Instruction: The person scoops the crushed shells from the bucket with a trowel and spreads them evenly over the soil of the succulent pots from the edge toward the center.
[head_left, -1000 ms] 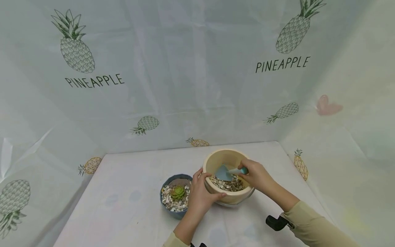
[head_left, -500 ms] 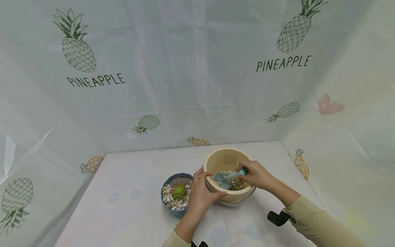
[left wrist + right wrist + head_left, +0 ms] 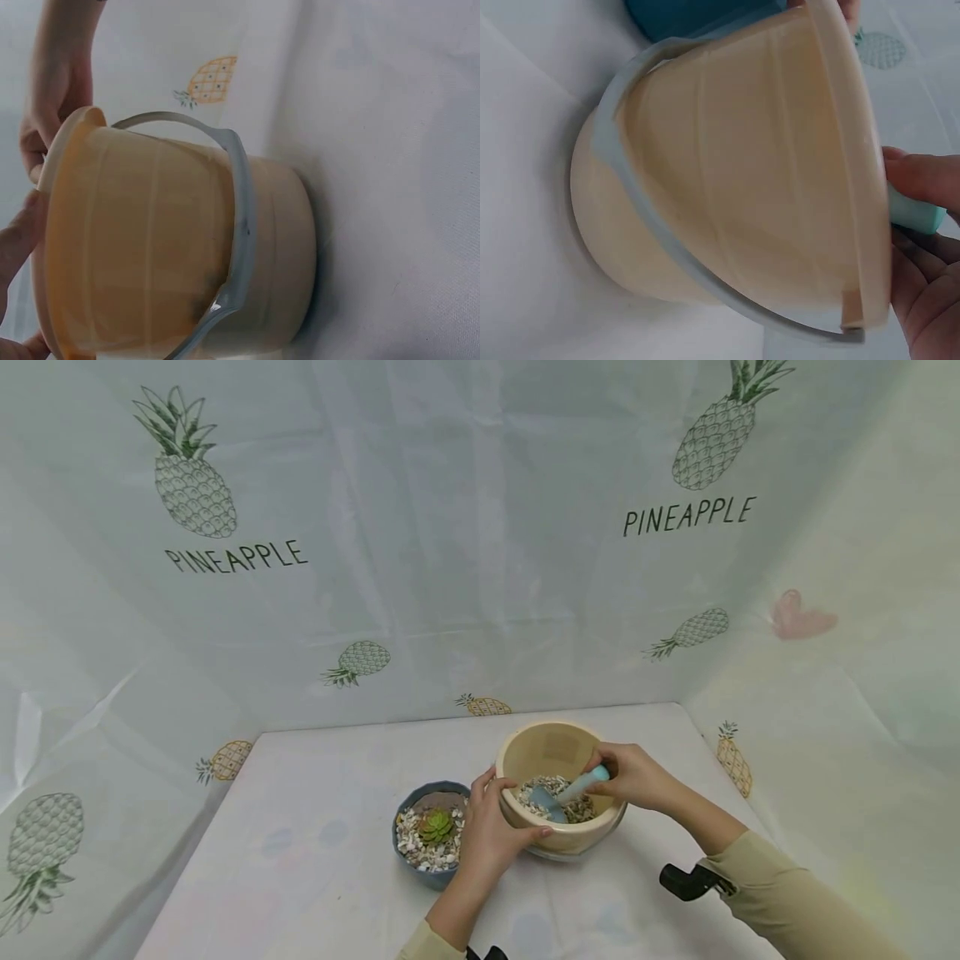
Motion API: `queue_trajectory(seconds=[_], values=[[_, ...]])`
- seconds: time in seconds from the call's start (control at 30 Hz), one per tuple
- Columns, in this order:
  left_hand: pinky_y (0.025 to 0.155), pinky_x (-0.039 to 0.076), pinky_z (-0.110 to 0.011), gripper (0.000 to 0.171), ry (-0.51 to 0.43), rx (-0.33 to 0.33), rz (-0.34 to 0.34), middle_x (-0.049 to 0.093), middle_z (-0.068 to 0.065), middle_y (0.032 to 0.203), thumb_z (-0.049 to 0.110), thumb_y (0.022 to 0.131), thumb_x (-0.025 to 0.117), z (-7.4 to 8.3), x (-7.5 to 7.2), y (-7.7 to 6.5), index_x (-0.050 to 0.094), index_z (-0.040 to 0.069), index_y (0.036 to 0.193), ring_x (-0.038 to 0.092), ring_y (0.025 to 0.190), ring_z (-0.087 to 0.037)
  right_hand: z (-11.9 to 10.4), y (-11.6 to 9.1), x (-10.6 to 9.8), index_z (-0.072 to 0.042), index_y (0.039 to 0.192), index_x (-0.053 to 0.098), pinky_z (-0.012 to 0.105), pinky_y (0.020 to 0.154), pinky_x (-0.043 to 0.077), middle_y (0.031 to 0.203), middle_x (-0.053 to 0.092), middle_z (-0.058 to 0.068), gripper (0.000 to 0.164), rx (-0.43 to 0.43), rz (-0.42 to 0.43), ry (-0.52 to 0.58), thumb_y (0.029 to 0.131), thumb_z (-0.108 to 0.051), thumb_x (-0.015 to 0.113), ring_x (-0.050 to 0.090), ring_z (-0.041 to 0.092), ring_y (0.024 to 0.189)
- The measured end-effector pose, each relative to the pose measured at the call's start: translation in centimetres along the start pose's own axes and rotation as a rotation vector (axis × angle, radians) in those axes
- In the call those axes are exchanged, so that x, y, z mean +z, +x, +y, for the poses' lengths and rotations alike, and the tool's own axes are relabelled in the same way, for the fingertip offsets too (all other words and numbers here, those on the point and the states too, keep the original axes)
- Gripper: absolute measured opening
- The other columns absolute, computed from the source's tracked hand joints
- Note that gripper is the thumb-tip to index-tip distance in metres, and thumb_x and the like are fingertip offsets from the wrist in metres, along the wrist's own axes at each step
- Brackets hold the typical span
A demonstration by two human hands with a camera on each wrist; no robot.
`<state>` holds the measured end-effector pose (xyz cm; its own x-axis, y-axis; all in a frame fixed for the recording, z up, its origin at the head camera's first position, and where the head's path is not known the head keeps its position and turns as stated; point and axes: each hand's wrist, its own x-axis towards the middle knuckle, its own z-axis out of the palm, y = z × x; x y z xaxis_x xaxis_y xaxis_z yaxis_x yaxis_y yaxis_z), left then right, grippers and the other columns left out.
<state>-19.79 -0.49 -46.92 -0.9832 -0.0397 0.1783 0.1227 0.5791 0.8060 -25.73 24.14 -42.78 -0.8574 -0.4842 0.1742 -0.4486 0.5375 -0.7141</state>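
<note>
A cream plastic bucket (image 3: 558,839) with a grey carrying handle (image 3: 241,217) stands on the table, pebbles (image 3: 581,810) inside it. My left hand (image 3: 491,835) grips its near-left rim, thumb at the front and fingers over the edge. With my right hand (image 3: 637,777) I hold a small blue shovel (image 3: 577,787) by its handle, over the bucket's right side. The shovel's blade (image 3: 547,806) rests down among the pebbles, its lower edge partly hidden by them. In the right wrist view, the turquoise handle end (image 3: 919,215) shows between thumb and fingers.
Left of the bucket, partly behind my left wrist, sits a dark blue pot (image 3: 427,878) with a green succulent (image 3: 436,827) and white pebbles. A white cloth covers the table (image 3: 300,827). A pineapple-printed sheet (image 3: 442,543) hangs behind and along the sides.
The shovel's blade has gone down from above the pebbles into them, and its handle now stands steeper. My right hand has shifted slightly right; the left keeps its grip on the bucket.
</note>
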Motion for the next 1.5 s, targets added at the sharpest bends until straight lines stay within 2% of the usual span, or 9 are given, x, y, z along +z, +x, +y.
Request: queue_trajectory(seconds=[0.13, 0.47, 0.6, 0.73, 0.93, 1.23, 1.5], values=[[0.097, 0.041, -0.058, 0.079, -0.004, 0.000, 0.000, 0.036, -0.007, 0.149, 0.038, 0.054, 0.096, -0.1, -0.1, 0.0, 0.060, 0.014, 0.120, 0.039, 0.131, -0.038, -0.2, -0.3, -0.5, -0.007, 0.090, 0.064, 0.028, 0.068, 0.053, 0.091, 0.067, 0.003, 0.020, 0.047, 0.005, 0.044, 0.079, -0.006, 0.081, 0.061, 0.017, 0.080], [0.096, 0.041, -0.059, 0.078, -0.002, 0.009, -0.002, 0.036, -0.008, 0.150, 0.039, 0.055, 0.095, 0.0, -0.1, -0.2, 0.059, 0.015, 0.121, 0.038, 0.132, -0.038, -0.1, -0.9, -1.3, 0.003, 0.096, 0.060, 0.030, 0.067, 0.058, 0.090, 0.067, 0.012, 0.020, 0.140, 0.053, 0.211, 0.084, -0.001, 0.075, 0.069, 0.023, 0.080], [0.096, 0.041, -0.060, 0.079, 0.008, 0.013, 0.003, 0.036, -0.008, 0.150, 0.040, 0.055, 0.095, -0.1, 0.0, -0.2, 0.059, 0.015, 0.121, 0.038, 0.132, -0.039, -0.2, -1.2, -1.7, 0.004, 0.097, 0.059, 0.031, 0.064, 0.058, 0.086, 0.068, 0.012, 0.019, 0.174, 0.102, 0.207, 0.085, 0.000, 0.073, 0.069, 0.025, 0.077], [0.097, 0.040, -0.060, 0.079, 0.022, 0.021, 0.010, 0.036, -0.009, 0.150, 0.041, 0.055, 0.094, -0.2, -0.1, -0.3, 0.060, 0.015, 0.121, 0.038, 0.132, -0.039, -0.4, -1.4, -1.9, 0.006, 0.098, 0.058, 0.031, 0.063, 0.058, 0.086, 0.068, 0.012, 0.019, 0.189, 0.115, 0.203, 0.087, 0.000, 0.071, 0.069, 0.025, 0.075], [0.099, 0.038, -0.061, 0.080, 0.029, 0.037, -0.006, 0.035, -0.007, 0.151, 0.041, 0.056, 0.094, -0.2, -0.4, -0.4, 0.060, 0.014, 0.123, 0.036, 0.133, -0.040, -0.2, -1.7, -2.0, 0.009, 0.101, 0.056, 0.033, 0.065, 0.058, 0.087, 0.068, 0.015, 0.019, 0.214, 0.139, 0.259, 0.089, 0.001, 0.067, 0.070, 0.028, 0.076], [0.101, 0.035, -0.063, 0.076, 0.017, 0.051, -0.069, 0.036, -0.009, 0.152, 0.037, 0.065, 0.091, -0.4, -1.5, -0.3, 0.059, 0.011, 0.129, 0.033, 0.137, -0.039, 0.4, -2.4, -2.1, 0.016, 0.106, 0.052, 0.035, 0.068, 0.059, 0.092, 0.068, 0.022, 0.024, 0.226, 0.217, 0.357, 0.091, 0.002, 0.065, 0.071, 0.026, 0.074], [0.104, 0.033, -0.061, 0.074, -0.006, 0.070, -0.077, 0.040, -0.012, 0.149, 0.040, 0.068, 0.089, -0.6, -2.9, -0.3, 0.059, 0.012, 0.129, 0.037, 0.135, -0.038, 0.7, -3.1, -2.0, 0.016, 0.114, 0.050, 0.034, 0.073, 0.058, 0.093, 0.068, 0.020, 0.033, 0.283, 0.297, 0.384, 0.092, -0.002, 0.066, 0.071, 0.023, 0.076]])
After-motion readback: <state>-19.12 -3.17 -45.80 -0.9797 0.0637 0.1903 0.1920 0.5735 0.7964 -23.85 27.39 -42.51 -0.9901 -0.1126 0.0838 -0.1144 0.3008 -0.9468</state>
